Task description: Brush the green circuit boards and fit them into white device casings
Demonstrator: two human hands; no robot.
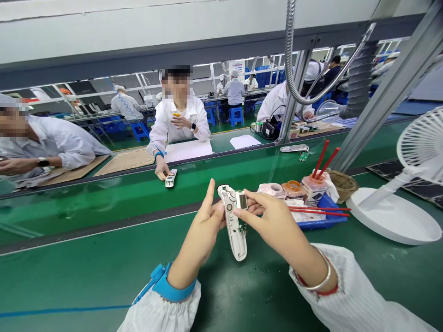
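Where the housing sits: a white plastic device housing (pixel 232 235), opened, held up over the green counter (pixel 104 272) between both hands.
Housing parts: a small LCD screen (pixel 241 200) at its far end, a green circuit board (pixel 243 226) just below it.
Left hand (pixel 207 221): thumb upright, fingers curled behind, pinching the housing's left edge.
Right hand (pixel 273 221): fingers pressed together, pinching the far end beside the screen.
Wrists: a blue wrist strap (pixel 173 283) on the left, a silver bangle (pixel 320 276) on the right.
Right of the hands: a blue tray (pixel 321 224) under long red sticks (pixel 320 210), then a white fan (pixel 420 147).
Across the counter: a co-worker's hand (pixel 161 168) on a similar white device (pixel 170 178).
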